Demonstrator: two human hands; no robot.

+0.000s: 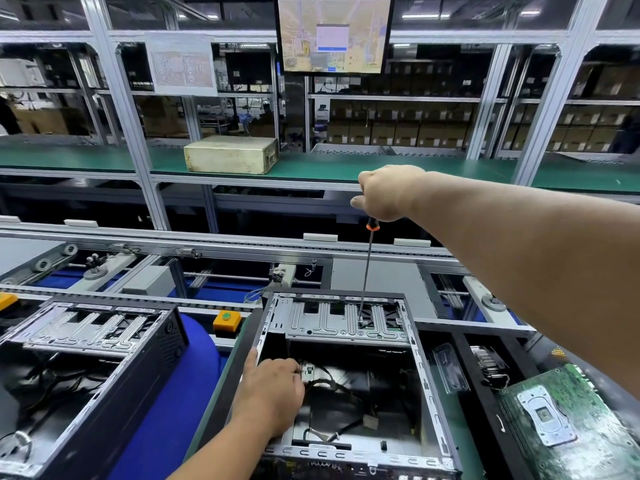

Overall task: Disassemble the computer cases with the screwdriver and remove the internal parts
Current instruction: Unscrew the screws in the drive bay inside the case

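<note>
An open second case (93, 344) sits left; at the middle case (341, 372) the left hand (270, 393) curls over its left wall, while the right hand (388, 192) grips the upright screwdriver (366, 271) — tip on the drive cage (346, 322) — a motherboard (568, 427) lies right.
</note>
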